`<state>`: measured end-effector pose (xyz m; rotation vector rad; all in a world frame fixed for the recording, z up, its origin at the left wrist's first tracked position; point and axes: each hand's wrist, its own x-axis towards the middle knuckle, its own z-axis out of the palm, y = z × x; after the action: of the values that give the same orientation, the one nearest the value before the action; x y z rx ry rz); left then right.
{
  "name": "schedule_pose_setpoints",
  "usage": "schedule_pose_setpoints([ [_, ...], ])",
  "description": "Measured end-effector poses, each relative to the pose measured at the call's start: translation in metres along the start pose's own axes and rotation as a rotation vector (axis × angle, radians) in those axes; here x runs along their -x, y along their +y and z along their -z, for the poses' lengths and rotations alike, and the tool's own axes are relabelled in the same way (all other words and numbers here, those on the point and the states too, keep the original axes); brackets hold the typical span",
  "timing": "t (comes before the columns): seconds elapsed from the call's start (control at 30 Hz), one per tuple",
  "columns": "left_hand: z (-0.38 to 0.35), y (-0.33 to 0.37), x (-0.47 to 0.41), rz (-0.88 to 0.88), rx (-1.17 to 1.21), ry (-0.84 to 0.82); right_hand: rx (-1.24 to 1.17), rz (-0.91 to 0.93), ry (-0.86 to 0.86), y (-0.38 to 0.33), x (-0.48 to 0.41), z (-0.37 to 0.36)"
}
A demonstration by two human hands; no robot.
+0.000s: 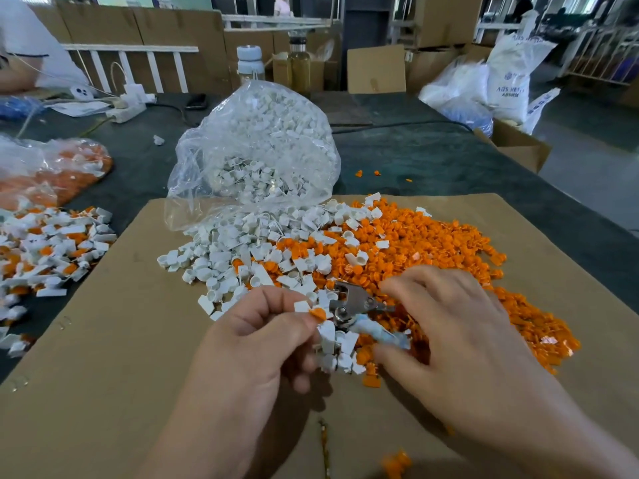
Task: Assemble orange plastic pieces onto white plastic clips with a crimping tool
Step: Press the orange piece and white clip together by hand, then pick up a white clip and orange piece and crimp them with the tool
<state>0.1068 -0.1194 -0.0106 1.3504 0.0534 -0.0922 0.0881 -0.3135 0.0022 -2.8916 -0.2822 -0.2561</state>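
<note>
Your left grip [256, 344] pinches clip [302, 305], orange piece [318, 313] offered to tool [352, 302] for crimping; right grip [460, 340] clasps tool.

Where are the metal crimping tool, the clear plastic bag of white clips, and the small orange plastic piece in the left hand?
Metal crimping tool [352, 299]: head view, steel head.
Clear plastic bag of white clips [197, 160]: head view, left wall.
Small orange plastic piece [317, 313]: head view, its face.
</note>
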Motion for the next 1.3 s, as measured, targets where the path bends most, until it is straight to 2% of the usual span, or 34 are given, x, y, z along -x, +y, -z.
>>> schedule_pose_setpoints([
  [0.07,0.004,0.001,-0.003,0.008,0.043,0.035,0.156,-0.072,-0.219,0.008,0.0,0.001],
  [0.1,0.006,0.002,-0.005,0.013,0.067,0.039,0.184,-0.085,-0.273,0.013,0.0,0.002],
  [0.3,0.011,0.004,-0.006,0.027,0.126,-0.007,0.285,-0.083,-0.275,0.024,-0.003,0.003],
  [0.47,0.008,0.004,-0.006,0.063,0.134,0.04,0.285,-0.071,-0.291,0.022,-0.007,0.0],
  [0.6,0.007,0.007,-0.008,0.104,0.137,0.054,0.291,-0.076,-0.245,0.015,-0.014,0.0],
  [0.87,0.007,0.007,-0.01,0.097,0.137,0.042,0.156,-0.128,0.031,0.016,-0.015,0.009],
  [0.97,0.004,0.009,-0.01,0.077,0.176,0.045,0.086,-0.125,0.071,0.014,-0.014,0.011],
  [1.2,0.006,0.01,-0.005,-0.036,0.201,0.002,0.049,0.156,0.229,-0.005,-0.001,0.014],
  [1.3,0.003,0.011,-0.001,-0.06,0.217,-0.023,0.002,0.163,0.2,-0.005,0.002,0.015],
])
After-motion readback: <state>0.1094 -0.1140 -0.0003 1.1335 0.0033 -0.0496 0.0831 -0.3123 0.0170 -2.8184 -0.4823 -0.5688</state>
